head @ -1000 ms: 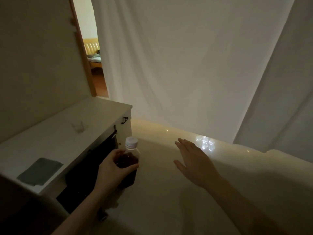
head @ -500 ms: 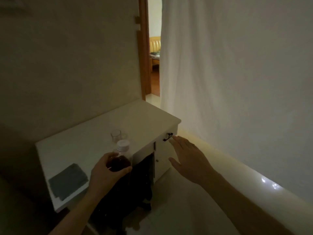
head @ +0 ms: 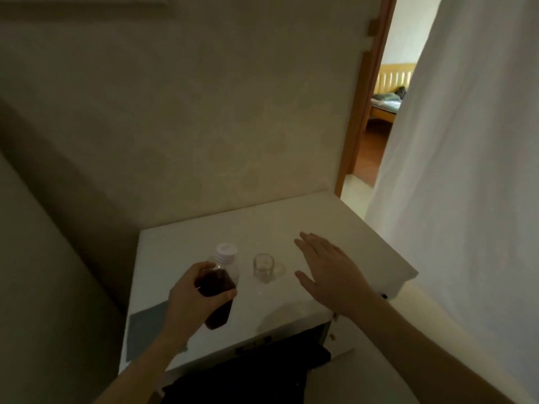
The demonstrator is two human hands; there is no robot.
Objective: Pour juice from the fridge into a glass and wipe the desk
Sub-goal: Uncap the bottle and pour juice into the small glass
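Now the left hand [head: 191, 298] is gripping a juice bottle [head: 219, 290] around its middle, holding it tilted over the white desk [head: 335, 217] with its white cap [head: 226, 251] on (the liquid inside is looking very dark in this dim light). Just right of the bottle, a small clear glass [head: 264, 267] is standing upright on the desk. The right hand [head: 329, 272] is hovering spread flat and empty beside the glass. A grey cloth [head: 145, 326] is lying at the desk's near left corner, partly behind the left forearm.
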